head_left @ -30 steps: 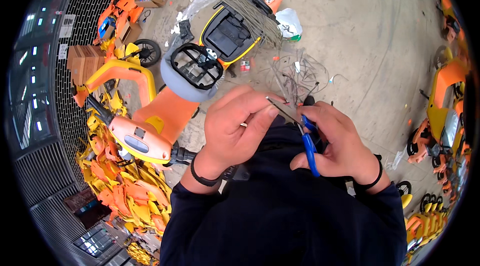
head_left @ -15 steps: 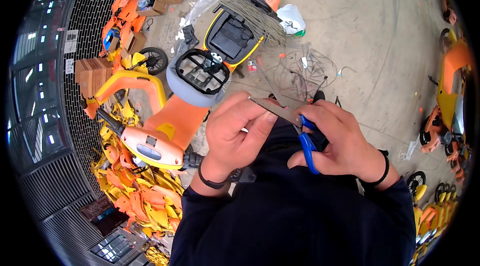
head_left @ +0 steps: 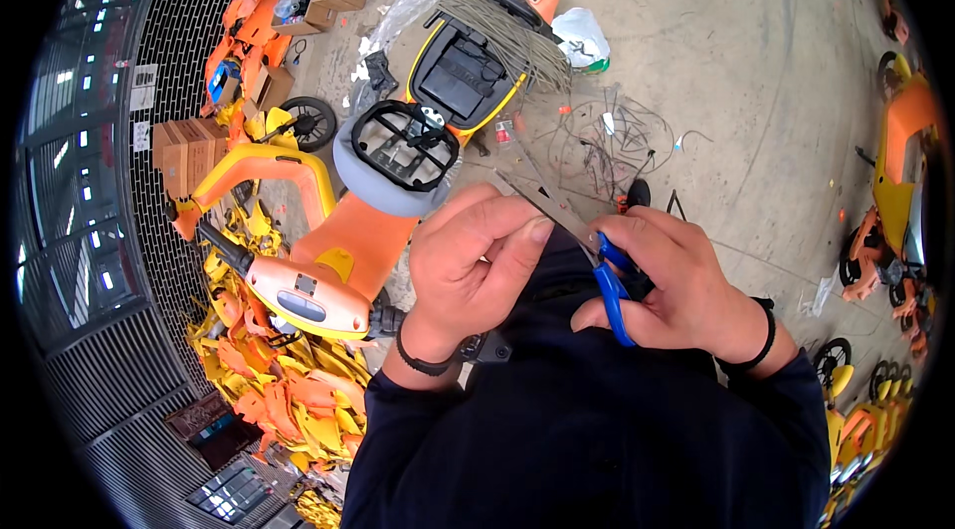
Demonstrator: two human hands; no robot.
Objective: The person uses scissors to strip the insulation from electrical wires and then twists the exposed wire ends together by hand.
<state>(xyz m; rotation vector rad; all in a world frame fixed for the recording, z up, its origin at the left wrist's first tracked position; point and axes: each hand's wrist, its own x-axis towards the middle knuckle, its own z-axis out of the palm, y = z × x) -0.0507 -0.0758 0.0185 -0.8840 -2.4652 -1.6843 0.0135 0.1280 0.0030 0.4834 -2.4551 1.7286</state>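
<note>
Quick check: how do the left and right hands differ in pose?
The right hand grips blue-handled scissors, while the left hand holds thumb and index finger close together. The left thumb angles up and right; the right thumb points left. Both wrists wear black bands.

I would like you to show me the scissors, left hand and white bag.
Scissors point(head_left: 608, 285), head view: on the blue handle.
Left hand point(head_left: 453, 256), head view: on its middle.
White bag point(head_left: 580, 36), head view: on its middle.
</note>
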